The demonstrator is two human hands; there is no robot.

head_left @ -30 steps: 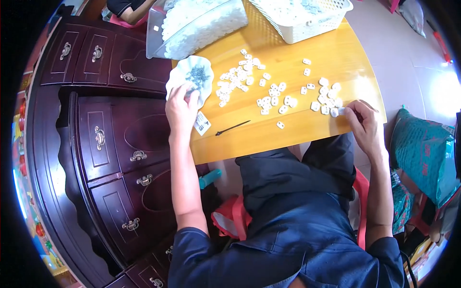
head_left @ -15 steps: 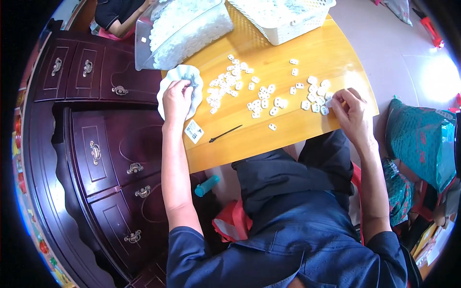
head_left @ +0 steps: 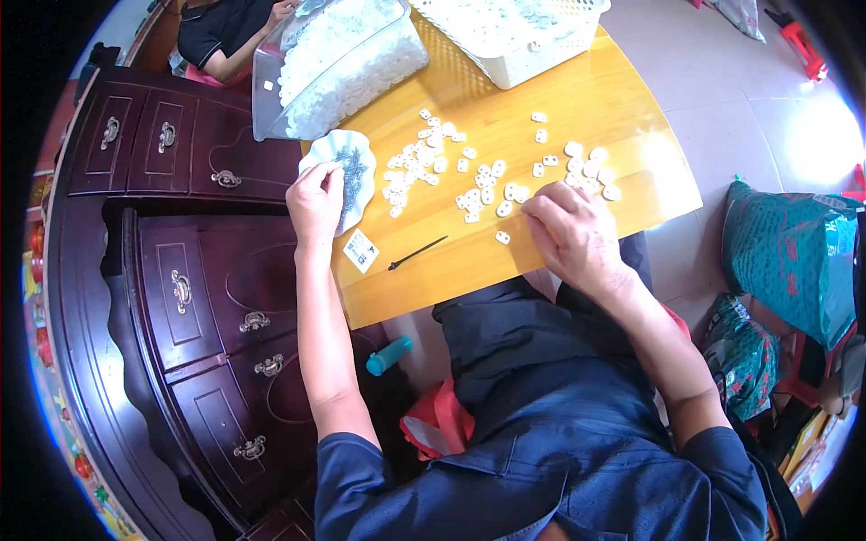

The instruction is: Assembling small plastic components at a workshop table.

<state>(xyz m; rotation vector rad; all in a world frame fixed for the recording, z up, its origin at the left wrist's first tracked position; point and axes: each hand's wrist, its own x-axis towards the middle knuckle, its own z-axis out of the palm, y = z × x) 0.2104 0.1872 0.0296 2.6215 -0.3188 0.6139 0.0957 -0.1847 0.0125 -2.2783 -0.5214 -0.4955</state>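
Note:
My left hand (head_left: 317,206) is over the near rim of a white scalloped dish (head_left: 364,196), its thumb and fingertips pinched together. Small dark slender metal pieces (head_left: 354,171) lie heaped in that dish; what sits in the pinch is too small to make out. My right hand (head_left: 582,236) hovers at the table's front edge with curled fingers, the tips close to a few small white two-holed plastic pieces (head_left: 503,208). Whatever those fingers hold is hidden. Partly behind this hand sits a group of white pieces (head_left: 591,169); a larger scatter of them (head_left: 419,160) lies beside the dish.
A clear bin (head_left: 271,99) and a white perforated basket (head_left: 505,70), both full of white pieces, stand at the table's far side. A black thin tool (head_left: 418,253) and a white printed card (head_left: 361,251) lie near the front edge. Dark drawers (head_left: 185,288) flank the left; another person (head_left: 221,41) sits beyond.
My right hand has moved left from the right-hand group of white pieces toward the middle, leaving a piece there. My left hand has drawn slightly back toward the dish's near rim, still pinched.

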